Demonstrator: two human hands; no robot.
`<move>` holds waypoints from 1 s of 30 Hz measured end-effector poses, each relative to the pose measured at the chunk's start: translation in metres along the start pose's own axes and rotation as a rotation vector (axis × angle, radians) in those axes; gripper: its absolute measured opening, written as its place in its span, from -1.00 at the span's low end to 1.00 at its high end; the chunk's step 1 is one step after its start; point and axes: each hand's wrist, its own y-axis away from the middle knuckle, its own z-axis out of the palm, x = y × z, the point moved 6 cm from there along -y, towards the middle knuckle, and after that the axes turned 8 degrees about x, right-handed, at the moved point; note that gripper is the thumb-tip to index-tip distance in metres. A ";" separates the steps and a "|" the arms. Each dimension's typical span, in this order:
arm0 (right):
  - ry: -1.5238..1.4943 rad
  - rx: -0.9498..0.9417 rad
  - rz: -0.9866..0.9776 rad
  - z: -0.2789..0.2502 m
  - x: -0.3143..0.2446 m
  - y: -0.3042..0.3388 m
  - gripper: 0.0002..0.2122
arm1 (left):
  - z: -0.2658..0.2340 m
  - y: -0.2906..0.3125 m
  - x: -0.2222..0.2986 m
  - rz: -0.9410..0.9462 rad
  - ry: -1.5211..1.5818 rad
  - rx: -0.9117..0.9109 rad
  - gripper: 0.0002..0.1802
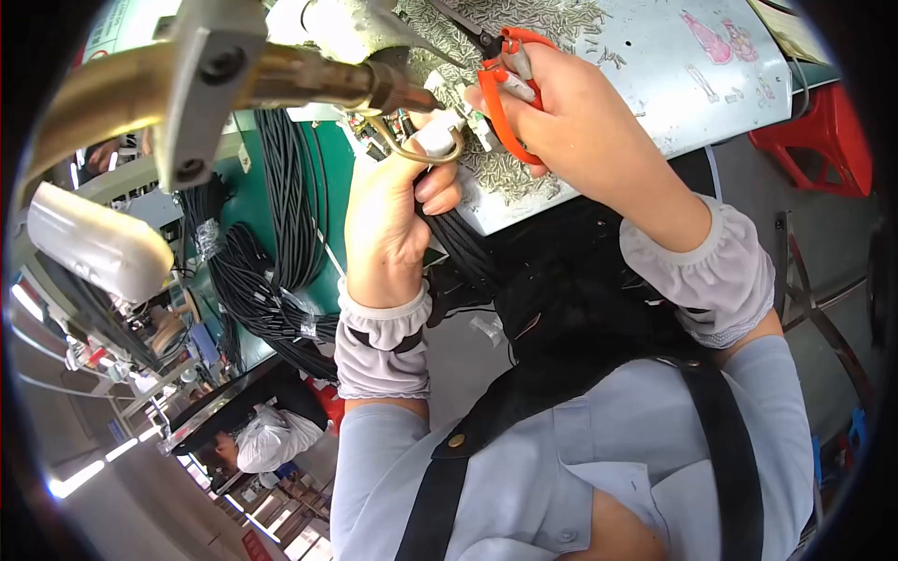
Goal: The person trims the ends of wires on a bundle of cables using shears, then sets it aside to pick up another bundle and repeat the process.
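Observation:
My right hand (575, 117) is closed around orange-handled cutters (496, 98), whose dark jaws point up and to the left, away from me. My left hand (398, 206) is closed with a small white plastic piece (438, 137) at its fingertips; its exact kind cannot be made out. Close to those fingertips is the tip of a brass-coloured nozzle (421, 98), with a bent metal hook (412, 157) beneath it. Another small white part (482, 131) shows between my two hands. Behind and below them, many small silvery pieces (510, 178) lie heaped on a pale metal surface (655, 103).
Thick bundles of black cable (281, 206) lie on the green tabletop (245, 178) at left. A large metal bracket (210, 103) carries the nozzle close overhead. At right stands a red plastic stool (823, 140). Another person (271, 439) is farther off at lower left.

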 end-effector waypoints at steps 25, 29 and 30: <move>-0.290 -0.014 -0.003 -0.008 -0.006 0.034 -0.86 | 0.010 0.048 -0.007 0.158 -0.101 0.121 -0.81; -0.466 -0.104 0.165 -0.003 -0.010 0.050 -0.87 | 0.009 0.063 -0.015 0.167 -0.085 0.100 -0.78; -0.496 -0.120 0.187 -0.002 -0.012 0.054 -0.87 | 0.009 0.066 -0.015 0.192 -0.081 0.110 -0.79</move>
